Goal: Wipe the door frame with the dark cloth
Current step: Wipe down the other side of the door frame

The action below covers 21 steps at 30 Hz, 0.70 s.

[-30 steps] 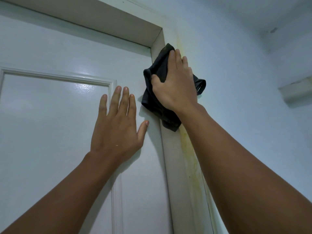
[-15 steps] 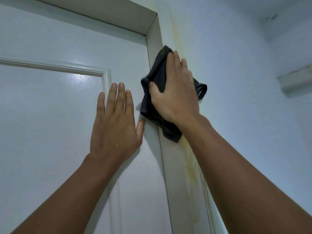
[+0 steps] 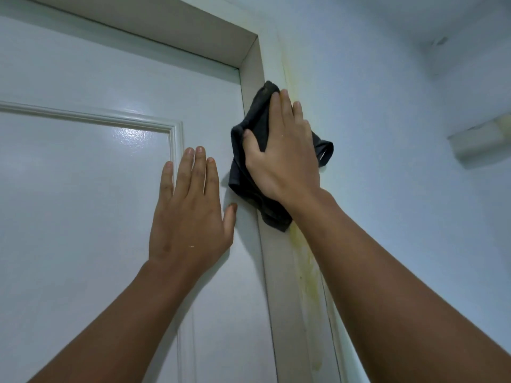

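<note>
Right hand point(image 3: 282, 158) flat, pressing cloth point(image 3: 249, 164) on frame point(image 3: 279, 272); left hand point(image 3: 190, 211) open, flat on door point(image 3: 83, 189). Risk: loose folds slipping, yellow stain point(image 3: 307, 269) smearing.

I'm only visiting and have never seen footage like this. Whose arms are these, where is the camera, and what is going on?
There is no machine here: a person wears a wide-angle camera on the head, so you look along their own two arms. The left hand lies flat with straight fingers on the glossy white panelled door. The right hand presses a crumpled dark cloth against the upright white door frame, near its top corner. Yellowish streaks run down where the frame meets the pale wall, which is likely what is being wiped.
</note>
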Available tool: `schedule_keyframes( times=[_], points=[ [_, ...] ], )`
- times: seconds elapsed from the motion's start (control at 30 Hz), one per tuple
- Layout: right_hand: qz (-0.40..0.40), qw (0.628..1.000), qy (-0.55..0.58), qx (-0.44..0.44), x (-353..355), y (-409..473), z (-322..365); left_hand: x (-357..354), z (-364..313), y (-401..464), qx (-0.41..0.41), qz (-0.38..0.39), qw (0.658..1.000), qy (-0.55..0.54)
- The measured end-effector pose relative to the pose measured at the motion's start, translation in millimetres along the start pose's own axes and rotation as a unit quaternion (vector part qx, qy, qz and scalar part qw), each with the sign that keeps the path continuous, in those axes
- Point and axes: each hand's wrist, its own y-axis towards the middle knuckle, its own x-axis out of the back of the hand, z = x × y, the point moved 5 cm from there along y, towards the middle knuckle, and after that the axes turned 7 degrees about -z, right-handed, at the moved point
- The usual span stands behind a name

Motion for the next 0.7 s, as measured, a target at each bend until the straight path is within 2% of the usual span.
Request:
schedule_keyframes(
  times=[0.33, 0.4, 0.53, 0.7],
  points=[
    [0.002, 1.000, -0.026, 0.015, -12, 99, 13, -1, 1, 3, 0.003, -0.004, 1.000, -0.007],
    [0.005, 1.000, -0.010, 0.013, -10, 88, 12, -1, 2, 2, 0.006, -0.010, 1.000, -0.012],
    [-0.011, 1.000, 0.007, 0.007, 2, 12, -1, 0, 2, 1, 0.004, -0.001, 1.000, -0.009],
    [0.026, 1.000, 0.000, 0.004, 11, -23, -13, 2, -3, -18, -0.002, 0.018, 1.000, -0.024]
  ],
)
